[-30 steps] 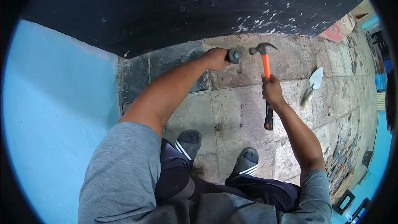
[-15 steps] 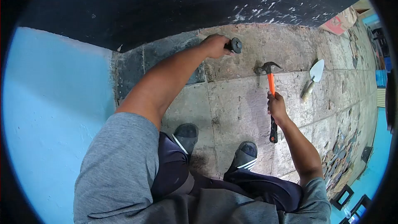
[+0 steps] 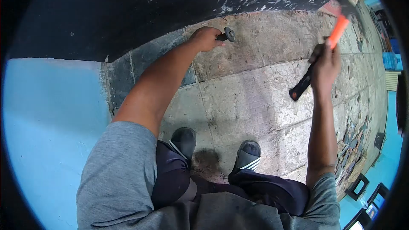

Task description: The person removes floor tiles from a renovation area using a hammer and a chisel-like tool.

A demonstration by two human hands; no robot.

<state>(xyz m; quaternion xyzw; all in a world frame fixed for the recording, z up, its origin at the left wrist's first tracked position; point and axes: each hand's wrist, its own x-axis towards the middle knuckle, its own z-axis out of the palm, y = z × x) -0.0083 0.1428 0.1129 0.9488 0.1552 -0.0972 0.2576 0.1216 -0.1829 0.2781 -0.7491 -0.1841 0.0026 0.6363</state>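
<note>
My left hand point(image 3: 206, 38) is closed around a dark chisel point(image 3: 229, 35), whose round, flat end points right, close to the base of the black wall. Its other end is hidden by my hand. On the right, my right hand point(image 3: 326, 66) grips a hammer point(image 3: 339, 30) with an orange and black handle. The hammer is raised and tilted, and its head is blurred by motion. Below my left hand lie worn floor tiles point(image 3: 232, 98); darker tiles point(image 3: 159, 51) run under my left forearm.
The black wall point(image 3: 128, 12) has white chips along its lower edge. A light blue wall point(image 3: 51, 102) stands at the left. Broken tile pieces point(image 3: 351, 142) lie at the right, near dark frames point(image 3: 358, 186). My sandalled feet point(image 3: 249, 155) are on the floor.
My right hand has swung the hammer up and to the right, where it now covers the trowel's earlier place. My left hand, still on the chisel, appears slightly further left and higher as the view shifts.
</note>
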